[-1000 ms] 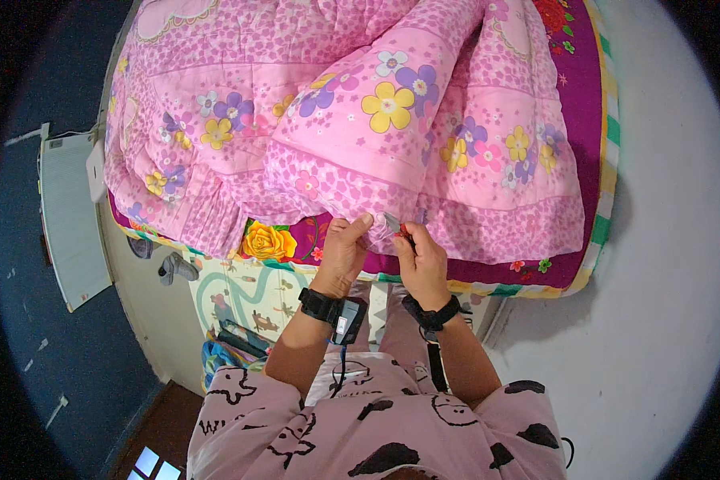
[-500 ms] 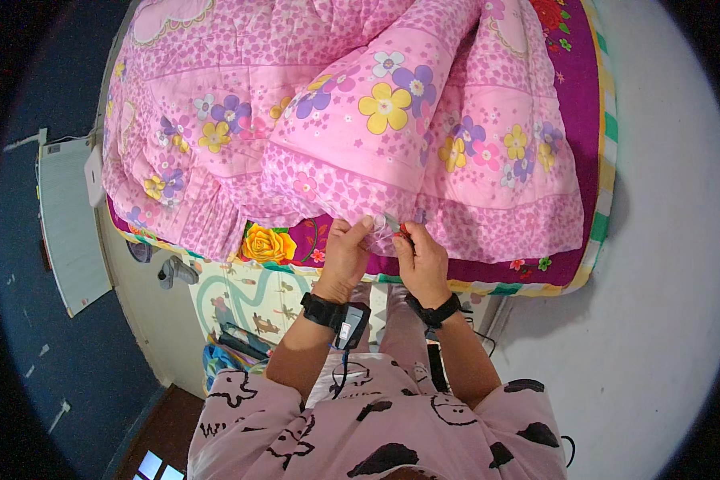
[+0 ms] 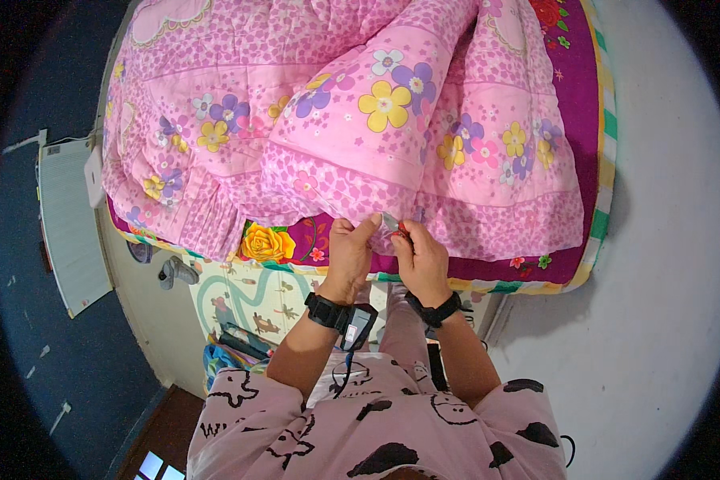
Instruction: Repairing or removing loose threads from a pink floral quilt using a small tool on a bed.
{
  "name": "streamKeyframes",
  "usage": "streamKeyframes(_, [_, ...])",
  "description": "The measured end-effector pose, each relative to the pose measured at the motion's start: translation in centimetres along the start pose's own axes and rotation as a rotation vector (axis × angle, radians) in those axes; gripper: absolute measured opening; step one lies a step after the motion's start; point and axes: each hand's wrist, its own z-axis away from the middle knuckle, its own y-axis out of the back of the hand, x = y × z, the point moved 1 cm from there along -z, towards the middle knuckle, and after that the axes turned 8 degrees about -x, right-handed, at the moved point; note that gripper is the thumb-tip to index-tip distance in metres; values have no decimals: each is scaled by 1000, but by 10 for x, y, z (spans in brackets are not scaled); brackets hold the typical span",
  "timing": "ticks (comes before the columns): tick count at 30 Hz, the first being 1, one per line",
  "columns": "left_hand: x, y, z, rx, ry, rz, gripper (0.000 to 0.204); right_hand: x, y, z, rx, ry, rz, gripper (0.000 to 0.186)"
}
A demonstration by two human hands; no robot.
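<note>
A pink flowered quilt (image 3: 340, 164) lies bunched on the bed, and its near edge reaches my hands. My left hand (image 3: 349, 254) is closed in a pinch on that edge. In my right hand (image 3: 424, 262) is a small red-handled blade tool (image 3: 390, 222). Its short grey metal blade points up and left, touching or nearly touching the quilt edge beside my left fingertips. Whether it is a knife or snips, I cannot tell. My fingers hide most of its handle.
Beneath the quilt is a purple flowered mattress cover (image 3: 582, 180) with a checked border. A white wall (image 3: 656, 264) runs along the right. Grey shoes (image 3: 178, 273) stand on the floor at left, near a patterned mat (image 3: 216, 292) and a white board (image 3: 76, 228).
My left hand has shifted slightly right and up, closer to the blade, and its wrist has turned a little. My right hand and the quilt have hardly moved.
</note>
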Motion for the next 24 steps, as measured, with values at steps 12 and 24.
streamKeyframes(12, [-2,5,-2,-57,3,-81,32,-4,2,2,41,-28,43,24])
streamKeyframes(24, [-2,-5,4,-12,13,-115,36,1,-10,-1,188,41,-9,26])
